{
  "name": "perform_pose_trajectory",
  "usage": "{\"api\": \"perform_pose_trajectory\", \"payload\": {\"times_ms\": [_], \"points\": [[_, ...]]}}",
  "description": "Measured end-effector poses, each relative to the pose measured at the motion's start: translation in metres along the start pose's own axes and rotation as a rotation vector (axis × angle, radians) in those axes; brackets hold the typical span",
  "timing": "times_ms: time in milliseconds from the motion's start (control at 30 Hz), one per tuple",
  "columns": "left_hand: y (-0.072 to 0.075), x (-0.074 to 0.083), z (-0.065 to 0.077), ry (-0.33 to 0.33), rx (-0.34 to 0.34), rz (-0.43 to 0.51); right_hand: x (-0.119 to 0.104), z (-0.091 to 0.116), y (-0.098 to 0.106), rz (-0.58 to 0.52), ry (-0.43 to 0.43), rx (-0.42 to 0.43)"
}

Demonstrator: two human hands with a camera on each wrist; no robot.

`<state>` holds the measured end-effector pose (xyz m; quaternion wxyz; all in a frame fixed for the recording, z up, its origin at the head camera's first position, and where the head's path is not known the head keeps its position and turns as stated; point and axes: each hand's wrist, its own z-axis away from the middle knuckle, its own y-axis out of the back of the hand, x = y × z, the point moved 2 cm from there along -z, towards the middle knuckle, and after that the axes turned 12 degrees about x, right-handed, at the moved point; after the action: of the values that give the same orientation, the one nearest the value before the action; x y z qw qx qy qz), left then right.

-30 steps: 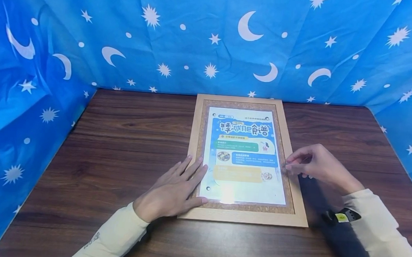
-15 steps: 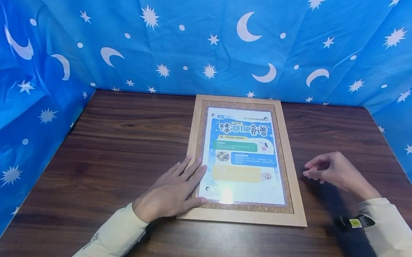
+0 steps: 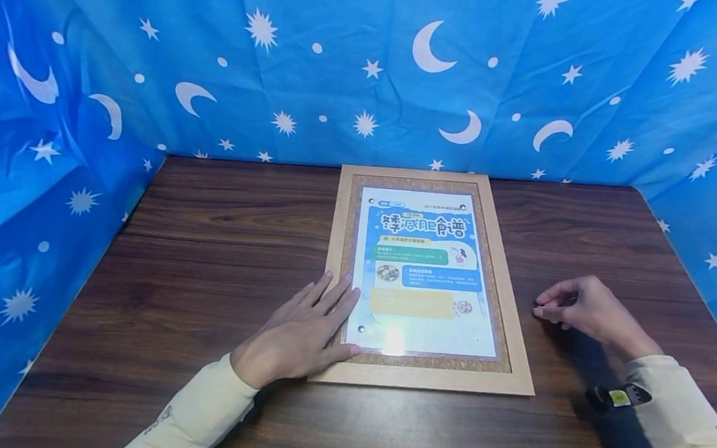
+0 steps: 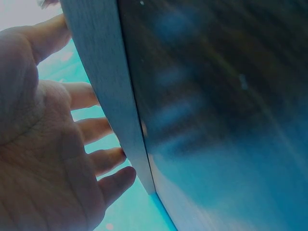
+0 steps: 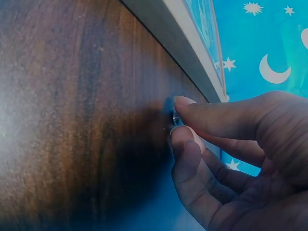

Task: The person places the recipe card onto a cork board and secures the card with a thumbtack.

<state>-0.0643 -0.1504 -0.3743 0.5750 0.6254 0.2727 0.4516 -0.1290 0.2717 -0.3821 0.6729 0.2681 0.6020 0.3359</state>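
A cork board's pale wooden frame (image 3: pixel 521 353) lies on the dark wooden table, and a printed poster (image 3: pixel 419 336) covers most of its cork. Round silver thumbtacks sit at the poster's top left (image 3: pixel 371 200), top right (image 3: pixel 462 207) and bottom left (image 3: pixel 361 329) corners. My left hand (image 3: pixel 301 327) rests on the frame's left side with fingers spread and straight. Right of the board, my right hand (image 3: pixel 589 313) is low over the table. Its thumb and index finger pinch a small shiny thumbtack (image 5: pixel 176 117), mostly hidden by the fingertips in the right wrist view.
Blue cloth (image 3: pixel 318 89) with white moons and stars hangs behind the table (image 3: pixel 226 242) and along both sides. The board's far edge reaches the back cloth. A bright glare lies on the poster's lower part. A black band (image 3: pixel 618 397) with a yellow label circles the right wrist.
My right hand has moved right, from the board's right side to the table, then slightly down with its fingertips closing at the surface. The left hand and board have stayed put.
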Motion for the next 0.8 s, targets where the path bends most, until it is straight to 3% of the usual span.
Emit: {"api": "perform_pose_trajectory", "payload": {"times_ms": [400, 800], "points": [[0.000, 0.001, 0.000, 0.000, -0.006, -0.009, 0.003, 0.000, -0.003, 0.006, 0.008, 0.014], [0.000, 0.000, 0.000, -0.001, -0.002, -0.002, -0.013, 0.001, -0.002, -0.015, 0.056, 0.040]]}}
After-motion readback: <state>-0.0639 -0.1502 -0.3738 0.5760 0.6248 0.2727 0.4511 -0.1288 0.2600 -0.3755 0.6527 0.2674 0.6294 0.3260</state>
